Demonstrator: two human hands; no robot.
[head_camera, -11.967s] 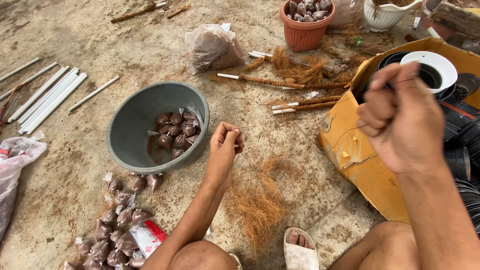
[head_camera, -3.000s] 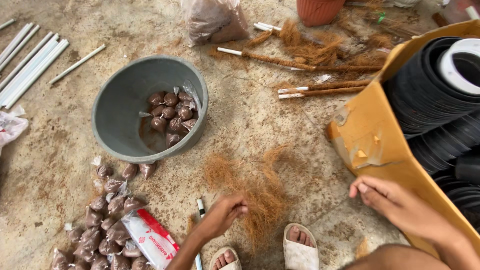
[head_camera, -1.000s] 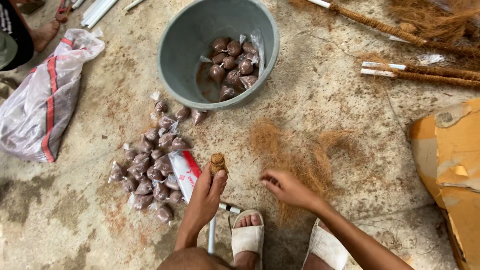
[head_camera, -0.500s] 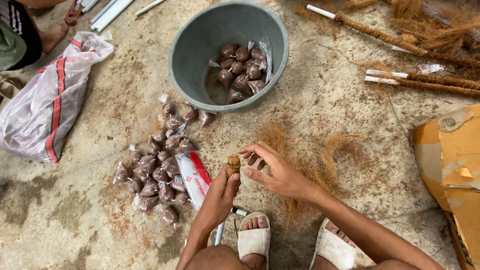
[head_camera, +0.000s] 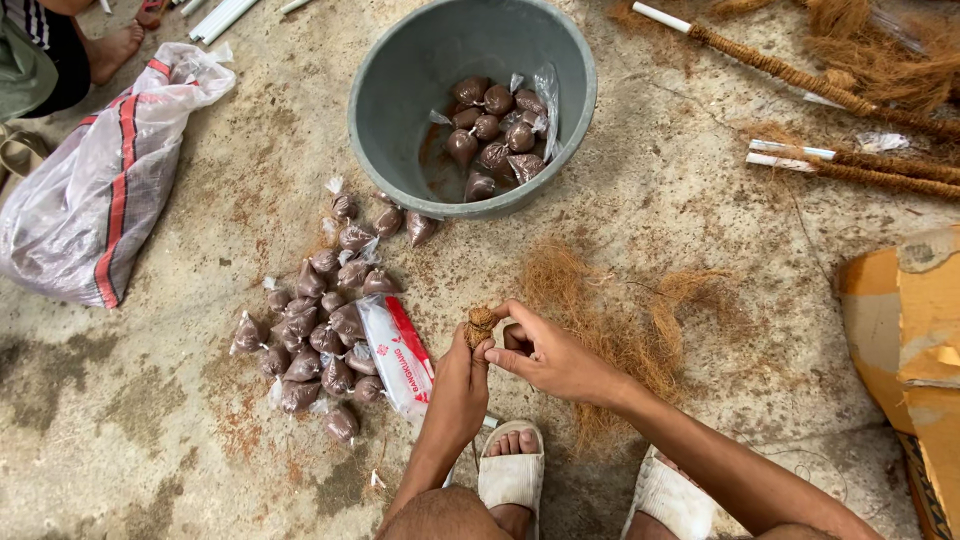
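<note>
My left hand (head_camera: 458, 390) grips a small brown fibre-wrapped bundle (head_camera: 479, 326) upright, low in the middle of the head view. My right hand (head_camera: 552, 355) pinches the same bundle from the right with thumb and forefinger. A loose mat of brown coconut fibre (head_camera: 610, 320) lies on the concrete just right of my hands. Left of them lie a red and white packet (head_camera: 397, 355) and a heap of small tied bags of brown stuff (head_camera: 320, 320). Above, a grey basin (head_camera: 405, 70) holds several more such bags (head_camera: 490, 135).
A clear plastic sack with red stripes (head_camera: 95, 190) lies at the left, beside another person's foot (head_camera: 112, 48). Fibre-wrapped sticks (head_camera: 850, 165) lie at the upper right. A yellow cardboard box (head_camera: 915, 340) stands at the right edge. My sandalled feet (head_camera: 510, 478) are at the bottom.
My right hand has come over from the fibre mat and closed on the bundle that my left hand holds. The view has shifted left and nearer over the twelve seconds.
</note>
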